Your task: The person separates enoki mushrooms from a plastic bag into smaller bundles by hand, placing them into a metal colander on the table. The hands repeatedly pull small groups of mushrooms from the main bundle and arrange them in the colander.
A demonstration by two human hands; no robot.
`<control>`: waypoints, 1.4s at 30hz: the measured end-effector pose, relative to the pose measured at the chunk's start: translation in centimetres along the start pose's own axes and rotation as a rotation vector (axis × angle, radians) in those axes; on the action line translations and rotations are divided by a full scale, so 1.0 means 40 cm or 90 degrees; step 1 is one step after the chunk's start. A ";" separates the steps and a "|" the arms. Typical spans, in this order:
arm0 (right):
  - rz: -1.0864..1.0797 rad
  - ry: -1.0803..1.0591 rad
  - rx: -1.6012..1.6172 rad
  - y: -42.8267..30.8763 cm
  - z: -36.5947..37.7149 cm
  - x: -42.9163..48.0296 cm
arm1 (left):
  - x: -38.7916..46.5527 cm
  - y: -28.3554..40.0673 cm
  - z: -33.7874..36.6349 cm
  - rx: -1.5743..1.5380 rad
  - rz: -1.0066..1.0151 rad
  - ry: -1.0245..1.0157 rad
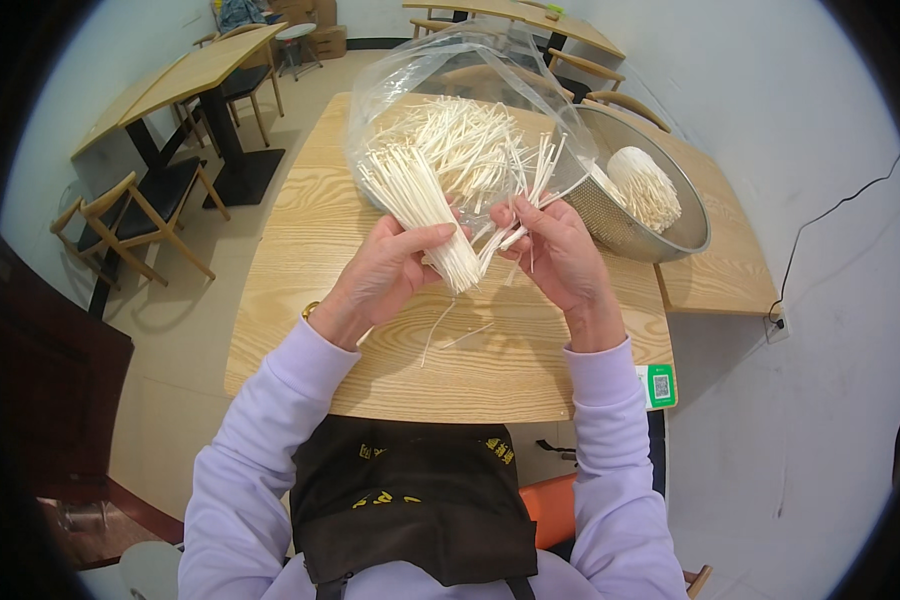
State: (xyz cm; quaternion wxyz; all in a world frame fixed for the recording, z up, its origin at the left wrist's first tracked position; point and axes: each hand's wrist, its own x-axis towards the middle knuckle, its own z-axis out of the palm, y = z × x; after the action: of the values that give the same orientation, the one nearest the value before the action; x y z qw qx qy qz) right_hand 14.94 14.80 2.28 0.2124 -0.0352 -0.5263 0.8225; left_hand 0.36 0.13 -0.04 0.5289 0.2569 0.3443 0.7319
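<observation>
A thick bundle of white enoki mushrooms (420, 210) rests in the grip of my left hand (397, 259), thumb across its stems and caps pointing up and away. My right hand (559, 247) pinches a smaller cluster of enoki strands (536, 180) close beside it. Behind both hands, a loose heap of separated enoki (457, 142) lies in an open clear plastic bag (375, 97). On the right stands a perforated metal colander (701, 232), tilted, with an unseparated enoki bunch (645, 187) inside. Two stray strands (465, 336) lie on the wooden table (300, 277) below my hands.
A card with a printed code (660, 386) sits at the table's right front corner. Another wooden table (720, 277) adjoins on the right, near a wall socket with a black cord (778, 322). Wooden chairs (146, 225) and a further table (187, 75) stand at the left.
</observation>
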 end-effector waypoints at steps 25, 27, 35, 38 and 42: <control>-0.011 0.116 -0.290 0.053 0.043 0.004 | -0.014 -0.020 0.007 0.189 0.027 -0.033; -0.022 0.112 -0.326 0.055 0.045 0.002 | -0.011 -0.024 0.002 0.220 0.042 -0.044; -0.013 0.110 -0.310 0.048 0.046 0.000 | -0.018 -0.017 0.011 0.187 0.020 -0.041; -0.025 0.110 -0.293 0.052 0.043 0.001 | -0.014 -0.021 0.001 0.182 0.018 -0.043; -0.035 0.113 -0.254 0.059 0.038 0.004 | -0.010 -0.012 0.015 0.090 0.005 -0.010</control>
State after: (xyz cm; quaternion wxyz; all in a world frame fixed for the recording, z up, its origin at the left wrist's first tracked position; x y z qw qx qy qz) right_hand 13.61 12.72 0.91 0.2691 -0.1346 -0.6589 0.6895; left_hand 1.21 0.00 -0.04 0.5094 0.3003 0.3902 0.7057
